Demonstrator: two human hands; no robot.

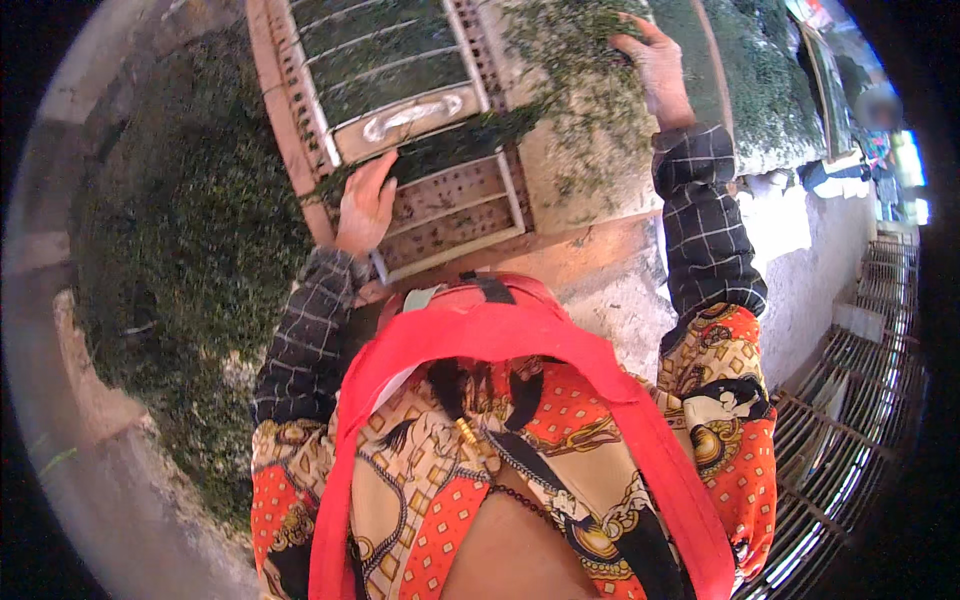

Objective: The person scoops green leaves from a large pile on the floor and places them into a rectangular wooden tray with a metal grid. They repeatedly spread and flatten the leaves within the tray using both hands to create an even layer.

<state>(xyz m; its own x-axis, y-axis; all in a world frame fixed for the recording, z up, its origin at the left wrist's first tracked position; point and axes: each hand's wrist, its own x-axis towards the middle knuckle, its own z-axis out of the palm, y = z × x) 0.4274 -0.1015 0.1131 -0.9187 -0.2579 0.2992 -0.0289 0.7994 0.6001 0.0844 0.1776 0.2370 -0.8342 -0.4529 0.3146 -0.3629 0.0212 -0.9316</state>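
My left hand lies over the left side of a slatted frame, its fingers extended and its thumb apart. Its fingertips touch the edge of a dark green band of leaves running across the frame. Beyond that band is a wooden crossbar with a white mark, and further slats with green leaves between them. At the upper right, my right hand has thumb and fingers curled around small leafy sprigs, which spread over a pale surface. The fingertips are partly hidden in the greenery.
A large heap of green leaves lies to my left. More greenery is at the upper right, with a blurred person beyond. A slatted rack runs along the right. A red apron hangs from my neck.
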